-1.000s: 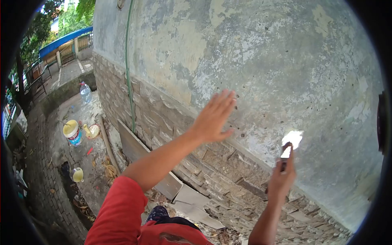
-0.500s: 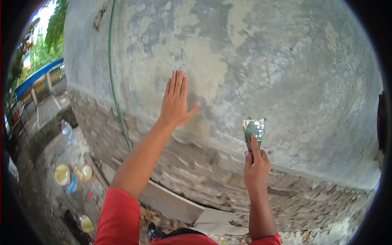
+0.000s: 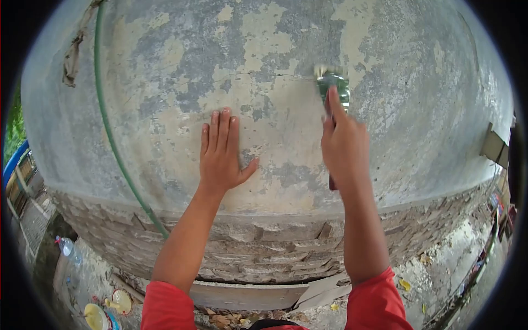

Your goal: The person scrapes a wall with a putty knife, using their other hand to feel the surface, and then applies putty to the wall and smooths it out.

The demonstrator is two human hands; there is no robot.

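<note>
My left hand [image 3: 220, 159] lies flat on the patchy grey and cream wall [image 3: 275, 137], fingers stretched upward and the thumb out to the side. Higher up and to the right, my right hand [image 3: 347, 144] grips a putty knife [image 3: 333, 88] by its handle, with the index finger laid along the blade. The blade points up at the wall, its front edge pale and slightly blurred. Whether that edge touches the wall is hard to tell. A thin crack runs across the wall left of the blade.
A green hose [image 3: 108, 124] hangs down the wall at left. Rough stone cladding [image 3: 264, 236] forms the wall's base. On the ground at lower left are a plastic bottle [image 3: 68, 250], a bucket [image 3: 97, 317] and a small round container [image 3: 121, 301]. A board [image 3: 247, 297] lies along the base.
My right hand has raised the putty knife up the wall. The view has turned right and tilted upward. My left hand stays spread on the wall, now at a different patch.
</note>
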